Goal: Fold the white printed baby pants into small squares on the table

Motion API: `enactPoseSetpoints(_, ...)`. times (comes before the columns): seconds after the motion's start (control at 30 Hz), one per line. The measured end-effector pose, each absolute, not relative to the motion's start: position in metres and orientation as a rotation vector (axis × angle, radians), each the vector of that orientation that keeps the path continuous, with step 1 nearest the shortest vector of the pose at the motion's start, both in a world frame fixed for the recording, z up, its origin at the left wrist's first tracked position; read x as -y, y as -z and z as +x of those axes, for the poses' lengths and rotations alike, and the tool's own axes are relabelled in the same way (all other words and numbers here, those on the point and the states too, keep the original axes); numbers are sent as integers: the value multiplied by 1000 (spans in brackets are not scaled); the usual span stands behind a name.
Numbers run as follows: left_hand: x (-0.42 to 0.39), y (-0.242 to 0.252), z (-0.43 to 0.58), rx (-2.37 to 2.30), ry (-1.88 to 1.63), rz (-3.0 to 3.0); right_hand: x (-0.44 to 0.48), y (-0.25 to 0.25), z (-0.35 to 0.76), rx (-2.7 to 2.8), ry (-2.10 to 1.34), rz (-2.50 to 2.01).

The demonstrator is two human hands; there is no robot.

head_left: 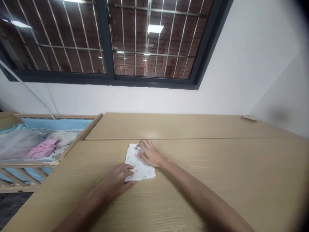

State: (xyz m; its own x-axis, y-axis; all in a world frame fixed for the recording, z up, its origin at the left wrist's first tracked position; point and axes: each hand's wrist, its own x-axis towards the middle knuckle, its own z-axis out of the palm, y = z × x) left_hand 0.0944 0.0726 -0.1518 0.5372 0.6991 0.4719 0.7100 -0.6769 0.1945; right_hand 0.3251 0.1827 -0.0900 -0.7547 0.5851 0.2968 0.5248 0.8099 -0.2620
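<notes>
A white cloth point(140, 170) with small green and coloured prints lies flat on the wooden surface, apparently folded into a rough square. At its lower left edge rests my left hand point(118, 177), fingers stretched out and slightly apart, the tips on the cloth. My right hand point(151, 154) reaches over the cloth's upper right part, its fingers spread and a little bent. Some of the cloth's top corner is hidden under those fingers. Neither hand visibly grips the fabric.
The light wooden board point(217, 167) has a seam running across it. A small flat object point(249, 118) lies at its far right corner. To the left stands a wooden crib point(80, 137) with blue lining, holding a pink cloth point(44, 148). A barred window point(154, 42) is above.
</notes>
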Motion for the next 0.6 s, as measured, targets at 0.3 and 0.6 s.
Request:
enactPoseSetpoints(0.3, -78, 133, 101, 1774, 930, -2776, -126, 68, 371, 2816, -671, -781)
enactPoseSetpoints(0.6, -101, 107, 83, 2111, 1210, -2939, -163, 90, 361, 2397, -799, -975)
